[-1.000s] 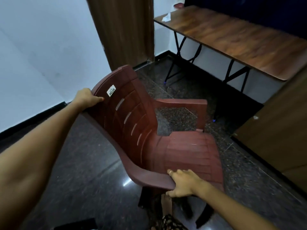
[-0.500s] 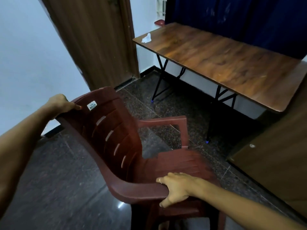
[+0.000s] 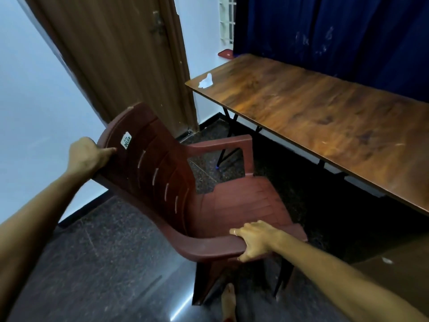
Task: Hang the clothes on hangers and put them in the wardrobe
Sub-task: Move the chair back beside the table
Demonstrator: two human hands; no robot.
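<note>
A maroon plastic chair [image 3: 176, 182] fills the centre of the frame, tipped on a dark speckled stone floor [image 3: 97, 263]. The left hand [image 3: 87, 155] grasps the top edge of its backrest; the right hand [image 3: 255, 240] grasps the end of the near armrest. A wooden table [image 3: 313, 117] on black legs runs down the right side, a crumpled white scrap [image 3: 206, 81] at its far corner. Upper left shows a brown door [image 3: 116, 54] and white wall [image 3: 27, 101]; a blue curtain [image 3: 336, 31] hangs upper right. Clothes, hangers and wardrobe are not in view.
</note>
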